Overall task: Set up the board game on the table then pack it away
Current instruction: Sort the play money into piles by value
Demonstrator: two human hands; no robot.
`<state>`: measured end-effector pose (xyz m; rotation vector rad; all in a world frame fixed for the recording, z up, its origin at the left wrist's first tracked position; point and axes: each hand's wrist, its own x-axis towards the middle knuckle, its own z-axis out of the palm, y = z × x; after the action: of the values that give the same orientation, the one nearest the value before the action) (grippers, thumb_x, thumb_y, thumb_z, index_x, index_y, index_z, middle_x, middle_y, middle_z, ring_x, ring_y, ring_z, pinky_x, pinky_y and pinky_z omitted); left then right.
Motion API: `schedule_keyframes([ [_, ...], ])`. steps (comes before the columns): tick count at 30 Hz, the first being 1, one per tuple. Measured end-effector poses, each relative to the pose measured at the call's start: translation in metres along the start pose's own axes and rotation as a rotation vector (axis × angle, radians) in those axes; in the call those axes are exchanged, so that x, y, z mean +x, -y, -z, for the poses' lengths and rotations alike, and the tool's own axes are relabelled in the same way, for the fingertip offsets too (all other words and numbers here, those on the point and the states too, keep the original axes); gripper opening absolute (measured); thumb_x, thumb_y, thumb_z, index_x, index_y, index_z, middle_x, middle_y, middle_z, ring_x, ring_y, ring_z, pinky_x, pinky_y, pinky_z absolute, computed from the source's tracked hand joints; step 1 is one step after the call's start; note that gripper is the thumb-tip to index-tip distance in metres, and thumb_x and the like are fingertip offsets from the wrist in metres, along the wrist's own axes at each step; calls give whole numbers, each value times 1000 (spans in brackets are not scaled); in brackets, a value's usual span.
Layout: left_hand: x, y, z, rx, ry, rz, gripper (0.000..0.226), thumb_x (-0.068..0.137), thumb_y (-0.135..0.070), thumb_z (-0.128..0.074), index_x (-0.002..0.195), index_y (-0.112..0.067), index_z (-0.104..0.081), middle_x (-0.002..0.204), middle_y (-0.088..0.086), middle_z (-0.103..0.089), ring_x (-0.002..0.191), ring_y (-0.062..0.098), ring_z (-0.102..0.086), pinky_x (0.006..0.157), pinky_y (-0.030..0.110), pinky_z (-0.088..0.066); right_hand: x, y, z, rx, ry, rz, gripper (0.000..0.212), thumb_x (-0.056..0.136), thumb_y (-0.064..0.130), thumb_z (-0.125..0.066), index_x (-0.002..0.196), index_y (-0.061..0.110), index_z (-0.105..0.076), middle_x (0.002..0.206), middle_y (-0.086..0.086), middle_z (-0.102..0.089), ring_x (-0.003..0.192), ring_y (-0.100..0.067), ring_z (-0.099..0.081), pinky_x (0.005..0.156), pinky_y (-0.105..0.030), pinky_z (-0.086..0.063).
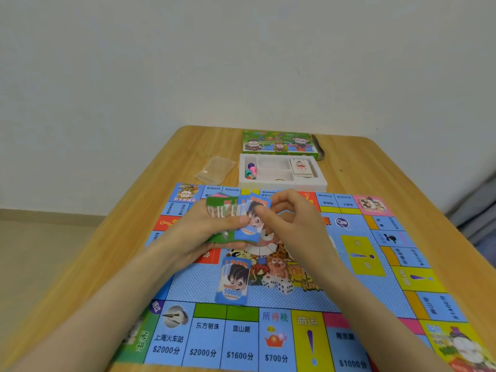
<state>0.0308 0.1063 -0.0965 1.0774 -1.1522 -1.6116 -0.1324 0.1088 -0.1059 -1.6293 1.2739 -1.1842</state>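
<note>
Notes (222, 210) fanned in left grip (204, 232), clamped, above board (349, 277) on table (107, 251). Right grip (292, 224) pinches top blue note (253, 220). Likely dealing: peel one only, lay squarely on dealt note (233, 280) mid-board, hold rest firm against slipping.

Bare left hand (200, 232), bare right hand (294, 224).

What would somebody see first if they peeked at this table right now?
The big, colourful game board covering the near half of the table catches the eye first. Above its middle, the left grip holds a fan of play money while the right grip pinches the blue note at its right end. Behind the board sit a white tray and the green box.
</note>
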Motion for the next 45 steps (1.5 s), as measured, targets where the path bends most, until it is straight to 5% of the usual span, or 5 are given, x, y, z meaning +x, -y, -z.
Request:
schedule_keyframes([
  [6, -1, -1, -2, 31, 26, 30, 27, 64, -5, -69, 90, -8, -64, 76, 4, -74, 65, 16, -71, 53, 26, -58, -1, 5, 1, 13, -49, 41, 21, 83, 11, -69, 74, 24, -55, 72, -14, -62, 71, -31, -63, 60, -41, -52],
  [10, 0, 0, 1, 21, 4, 35, 33, 65, -6, -70, 98, -6, -64, 90, 11, -75, 72, 21, -73, 55, 27, -59, -2, 7, 2, 30, -33, 42, 24, 86, 3, -63, 78, 25, -56, 66, 3, -64, 60, -2, -63, 47, -23, -48],
  [24, 3, -2, 3, -141, -184, -32, 22, 70, -2, -67, 91, -6, -63, 75, 6, -75, 62, 16, -71, 50, 24, -57, -2, 8, 6, 44, -175, 92, 21, 92, 14, -57, 74, 22, -61, 62, 10, -61, 54, -4, -54, 51, -18, -40],
  [32, 5, -3, 7, -176, -242, -65, 19, 79, 0, -66, 96, -8, -65, 81, 5, -75, 68, 15, -71, 51, 22, -56, -10, 16, -1, -51, 400, -59, 6, 84, 18, -69, 79, 19, -67, 61, 7, -66, 54, -2, -60, 57, -16, -47],
  [45, 4, -3, 6, -162, -233, -42, 21, 72, -3, -69, 92, -8, -65, 81, 8, -75, 69, 19, -72, 54, 25, -59, -13, 1, -11, -547, 408, 222, 25, 81, 38, -70, 97, 21, -62, 83, 16, -47, 73, 2, -45, 67, -13, -38],
])
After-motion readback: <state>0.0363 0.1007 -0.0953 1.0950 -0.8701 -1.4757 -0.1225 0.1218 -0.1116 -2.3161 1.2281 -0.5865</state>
